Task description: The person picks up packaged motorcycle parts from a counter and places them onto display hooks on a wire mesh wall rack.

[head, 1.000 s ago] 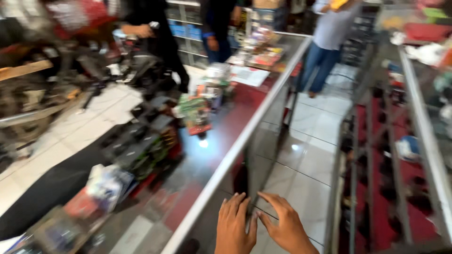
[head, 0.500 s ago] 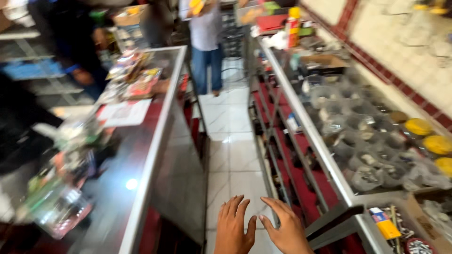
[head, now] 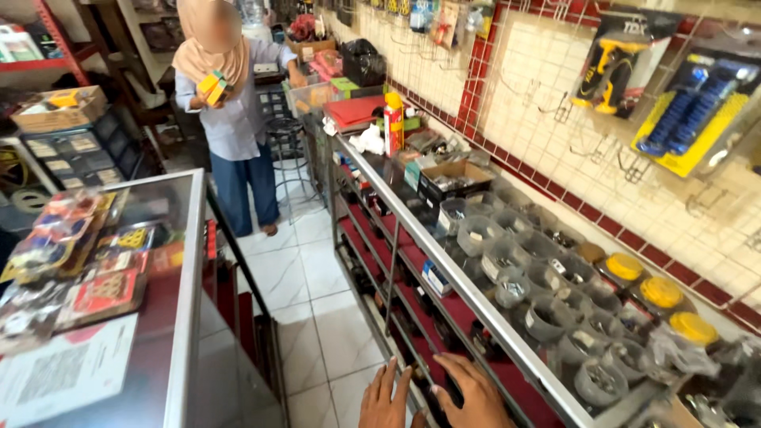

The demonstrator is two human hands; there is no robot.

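My view has swung right: a second ago the glass desk (head: pixel 186 317) filled the frame and my hands hung over its near edge, and now the desk sits off at 9 o'clock while the shelf (head: pixel 444 261) runs up the middle. My hands have stayed low at 6 o'clock, close together, so it is the turn of my body that has brought them to the shelf. I judge the work has moved from the desk to this rack. My left hand (head: pixel 386 400) has its fingers spread, its grip wide and holding nothing that I can see. My right hand (head: pixel 473 392) lies just beside it, fingers fanned over the shelf's lower front edge. Something dark shows between the two hands, but I cannot tell whether the right grip holds it or only rests there. The shelf is the thing nearest my hands: its long axis runs from 5 o'clock by my right hand away to 11 o'clock, its far end pointing toward the person (head: pixel 230 119) standing on the floor (head: pixel 317 317). Round tubs (head: pixel 507 257) stand in rows along its top, from 3 o'clock up to 1 o'clock.
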